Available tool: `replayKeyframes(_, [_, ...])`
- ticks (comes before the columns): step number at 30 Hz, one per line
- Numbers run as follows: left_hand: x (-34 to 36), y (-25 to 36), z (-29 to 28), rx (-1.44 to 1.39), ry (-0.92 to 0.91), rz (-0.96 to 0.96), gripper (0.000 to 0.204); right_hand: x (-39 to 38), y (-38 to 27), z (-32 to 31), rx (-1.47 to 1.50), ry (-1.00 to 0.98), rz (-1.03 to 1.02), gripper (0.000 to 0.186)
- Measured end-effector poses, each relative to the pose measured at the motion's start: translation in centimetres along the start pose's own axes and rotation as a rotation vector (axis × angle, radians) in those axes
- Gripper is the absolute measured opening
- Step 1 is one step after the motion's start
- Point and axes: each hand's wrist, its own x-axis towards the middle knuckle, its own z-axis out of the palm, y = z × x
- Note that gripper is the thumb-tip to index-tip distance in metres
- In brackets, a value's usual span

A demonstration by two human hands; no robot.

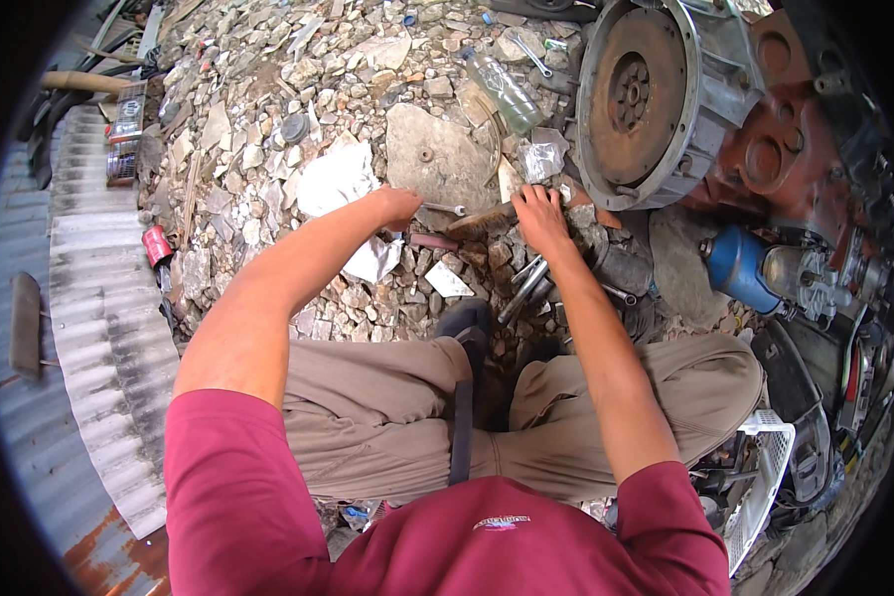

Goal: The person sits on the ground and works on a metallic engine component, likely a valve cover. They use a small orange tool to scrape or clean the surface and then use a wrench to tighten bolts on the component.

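My left hand (395, 207) is closed round a small silver wrench (446, 208), whose end sticks out to the right. My right hand (541, 217) is closed on one end of a brown brush (482, 221) with what look like stiff bristles. The wrench's tip and the brush's left part are close together; I cannot tell whether they touch. Beyond them lies a flat stone slab (432, 154) with a small rusty nut-like ring (426, 156) on it. A white cloth or paper (336, 181) lies beside my left hand.
A large round flywheel housing (631, 99) on a red engine block stands at the right. Several wrenches (526, 288) lie below my right hand. A plastic bottle (504, 91) lies at the back. Corrugated sheets (99, 328) run along the left; a white crate (765, 487) is at lower right.
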Motion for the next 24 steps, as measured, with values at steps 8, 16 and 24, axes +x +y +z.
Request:
replayKeyframes(8, [-1.0, 1.8, 1.7, -0.178, 0.014, -0.113, 0.049, -0.5, 0.9, 0.1, 0.056, 0.144, 0.253, 0.026])
replayKeyframes(16, [0.2, 3.1, 6.3, -0.108, 0.328, -0.231, 0.047, 0.5, -1.5, -2.7, 0.206, 0.147, 0.239, 0.032])
replayKeyframes(24, [2.1, 1.1, 2.3, -0.396, 0.195, -0.130, 0.028, 1.7, -2.4, -3.0, 0.429, 0.236, 0.195, 0.031])
